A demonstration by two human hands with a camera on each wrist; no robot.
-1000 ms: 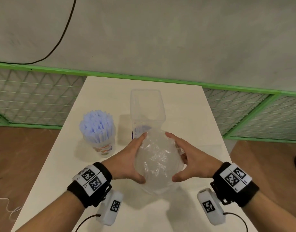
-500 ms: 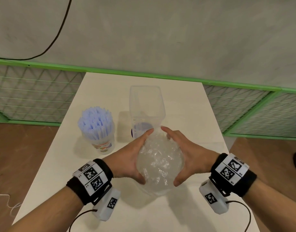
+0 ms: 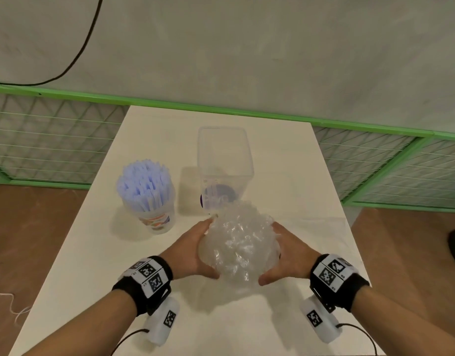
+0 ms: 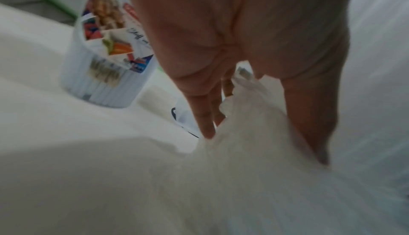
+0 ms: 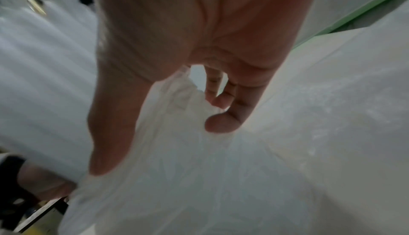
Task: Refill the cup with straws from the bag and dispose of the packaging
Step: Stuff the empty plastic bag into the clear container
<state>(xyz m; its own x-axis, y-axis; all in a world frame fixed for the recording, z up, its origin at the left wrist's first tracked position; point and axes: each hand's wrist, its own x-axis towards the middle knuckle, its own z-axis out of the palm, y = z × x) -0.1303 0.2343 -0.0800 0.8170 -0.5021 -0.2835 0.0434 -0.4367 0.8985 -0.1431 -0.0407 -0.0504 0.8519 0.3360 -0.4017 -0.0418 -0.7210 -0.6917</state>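
**Empty bag balled up between both hands**

The left hand (image 3: 193,249) and right hand (image 3: 285,253) cup the crumpled clear bag (image 3: 238,244) just above the surface (image 3: 298,176), fingers (image 4: 204,116) curled round its sides. The cup (image 3: 154,209), full of straws (image 3: 144,185), stands to the left. The film looks light, soft, springy and slippery; squeezing it from opposite sides should hold it compact.

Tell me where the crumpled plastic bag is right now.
In the head view the crumpled plastic bag sits at the table's near centre, cupped between the left hand and right hand, just in front of the clear container.
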